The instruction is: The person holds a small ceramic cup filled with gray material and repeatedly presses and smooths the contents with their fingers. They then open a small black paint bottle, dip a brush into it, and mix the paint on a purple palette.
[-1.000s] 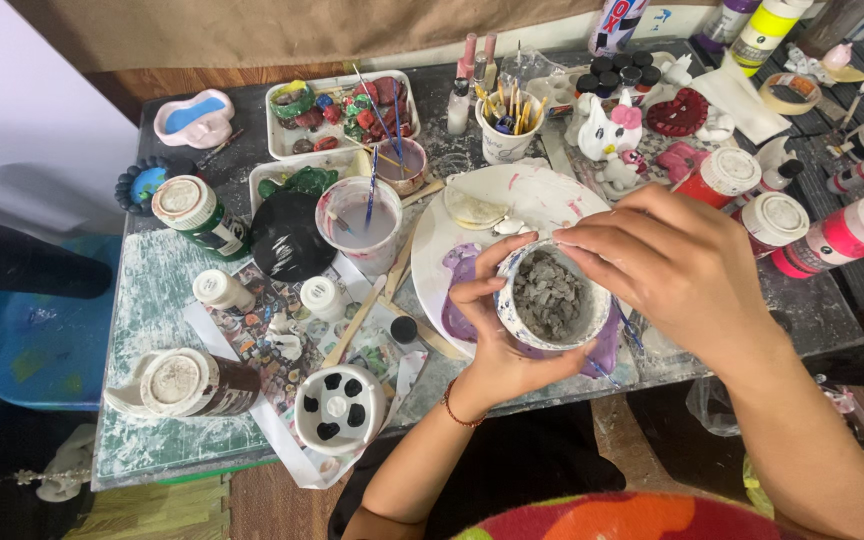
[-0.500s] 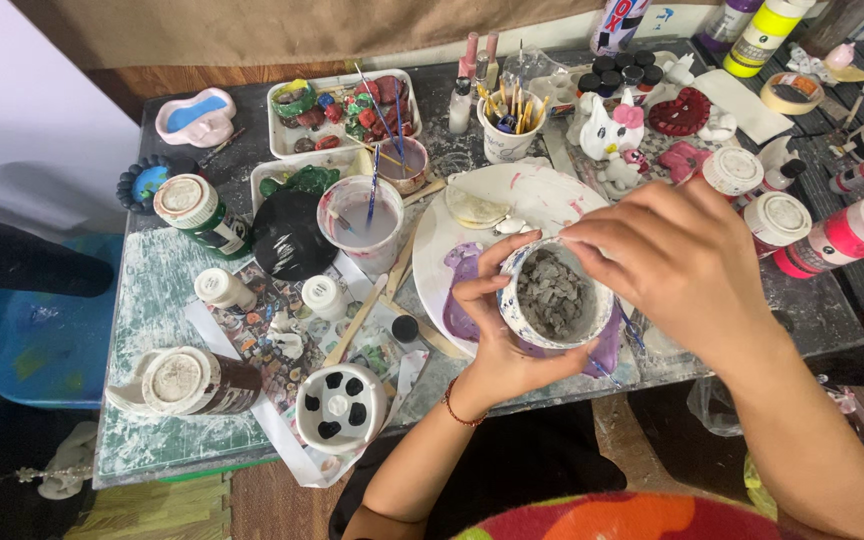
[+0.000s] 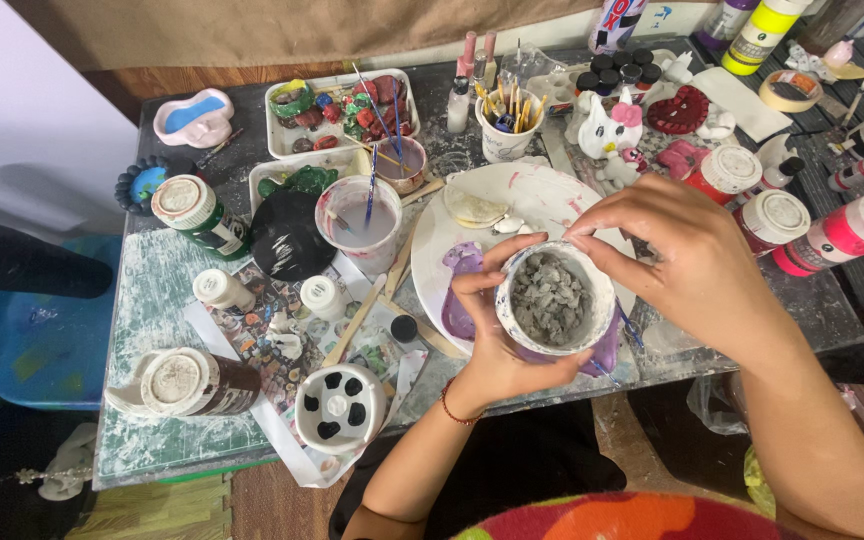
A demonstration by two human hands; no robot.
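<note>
Purple patch on white plate [image 3: 542,195]: partly covered by cup [image 3: 552,298] and left hand [image 3: 497,320]. Dark cylinder [image 3: 12,262]: cut off at left edge. Yellow-capped bottle [image 3: 764,32]: cropped at top edge. Cup underside: hidden.

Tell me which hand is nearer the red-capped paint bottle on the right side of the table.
Right. The right hand sits on the cup's far rim, just short of the red-capped paint bottle. The left hand cradles the cup's near side, farther from that bottle.
</note>
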